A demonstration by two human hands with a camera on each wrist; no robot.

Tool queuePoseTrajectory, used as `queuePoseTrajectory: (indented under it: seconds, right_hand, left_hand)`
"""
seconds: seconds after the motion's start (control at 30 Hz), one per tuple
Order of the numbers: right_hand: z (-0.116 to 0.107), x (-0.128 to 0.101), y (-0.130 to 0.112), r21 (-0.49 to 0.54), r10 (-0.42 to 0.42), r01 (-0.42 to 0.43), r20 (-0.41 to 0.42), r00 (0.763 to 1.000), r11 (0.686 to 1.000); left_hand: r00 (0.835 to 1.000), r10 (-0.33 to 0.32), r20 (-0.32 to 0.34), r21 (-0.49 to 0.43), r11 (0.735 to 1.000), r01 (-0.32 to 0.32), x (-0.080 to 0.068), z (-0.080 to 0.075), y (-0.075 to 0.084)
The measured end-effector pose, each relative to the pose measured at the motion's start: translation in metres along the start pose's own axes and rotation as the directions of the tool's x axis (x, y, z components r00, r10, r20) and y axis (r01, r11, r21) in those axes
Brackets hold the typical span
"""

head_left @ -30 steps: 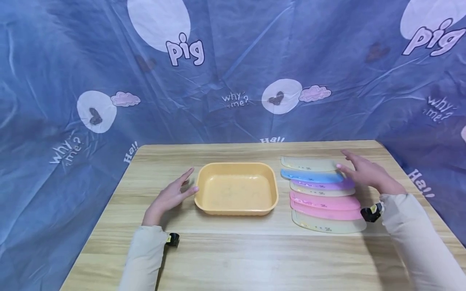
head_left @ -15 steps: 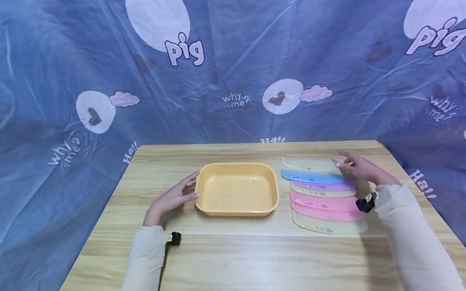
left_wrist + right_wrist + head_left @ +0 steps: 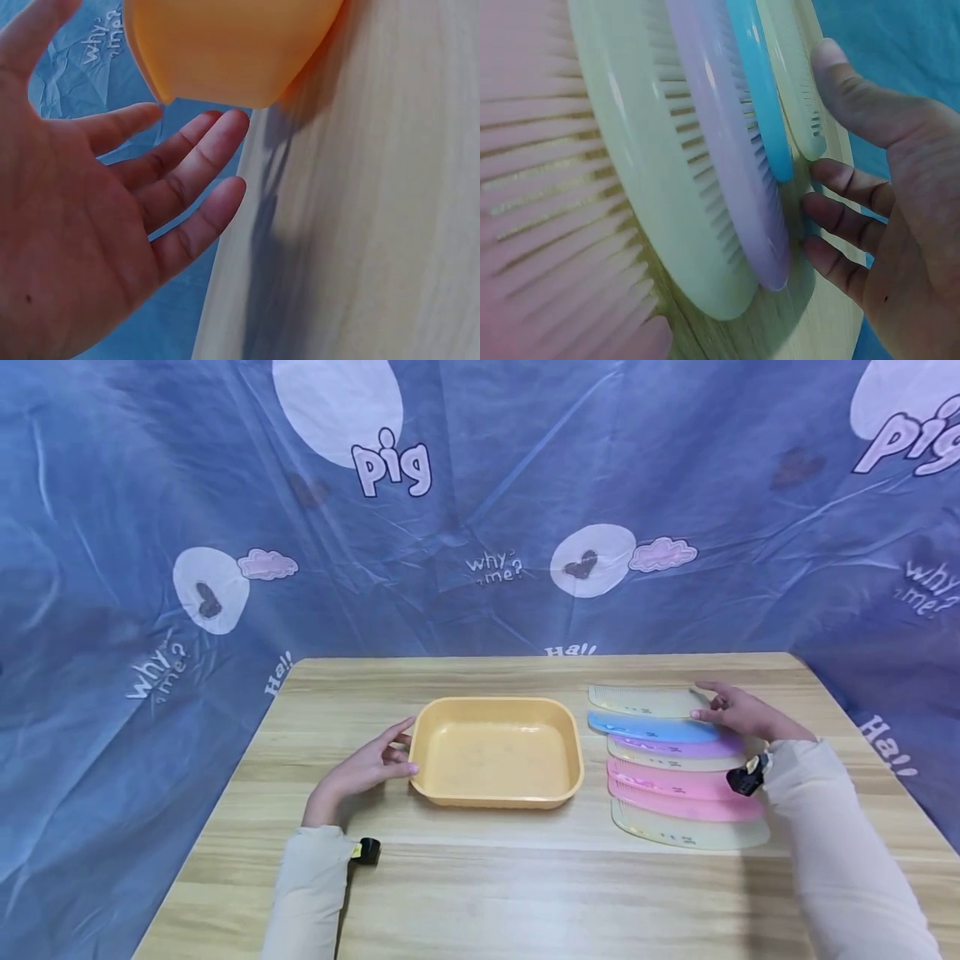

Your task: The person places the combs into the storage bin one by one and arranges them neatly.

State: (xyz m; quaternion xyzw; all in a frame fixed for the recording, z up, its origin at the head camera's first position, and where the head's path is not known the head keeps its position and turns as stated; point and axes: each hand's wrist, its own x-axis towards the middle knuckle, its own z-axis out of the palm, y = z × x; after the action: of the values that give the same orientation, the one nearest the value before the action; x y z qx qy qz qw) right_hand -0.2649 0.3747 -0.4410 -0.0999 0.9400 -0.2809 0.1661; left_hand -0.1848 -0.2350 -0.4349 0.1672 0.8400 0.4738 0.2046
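The left hand (image 3: 358, 774) is held open with relaxed fingers, nothing gripped, its fingertips at the left wall of the orange tray (image 3: 496, 796), which is set near the middle of the wooden table (image 3: 480, 893). The right hand (image 3: 738, 714) is likewise open and grips nothing, its loosely extended fingertips placed at the right ends of the blue comb (image 3: 651, 727) and purple comb (image 3: 678, 747). These combs are overlapped in a row just right of the tray.
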Motion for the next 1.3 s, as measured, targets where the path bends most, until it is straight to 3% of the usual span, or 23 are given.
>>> queuePoseTrajectory:
  seconds: [0.27, 0.53, 0.83, 1.3]
  right_hand:
    - [0.004, 0.003, 0.005, 0.009, -0.017, 0.017, 0.000, 1.000, 1.000]
    - [0.006, 0.006, 0.010, 0.049, -0.008, 0.006, 0.036, 0.999, 0.999]
    - [0.001, 0.009, 0.013, 0.000, 0.058, -0.058, 0.074, 0.996, 0.998]
    - [0.003, 0.002, 0.013, 0.070, 0.021, -0.022, 0.012, 1.000, 0.997]
  left_hand:
    - [0.998, -0.055, 0.013, -0.065, 0.996, 0.056, 0.004, 0.002, 0.001]
    - [0.998, -0.055, 0.026, -0.082, 0.995, 0.057, 0.003, 0.004, 0.001]
    - [0.998, -0.054, 0.030, -0.075, 0.996, 0.056, 0.001, 0.008, 0.000]
    - [0.998, -0.030, 0.049, -0.135, 0.990, 0.036, 0.001, 0.009, 0.002]
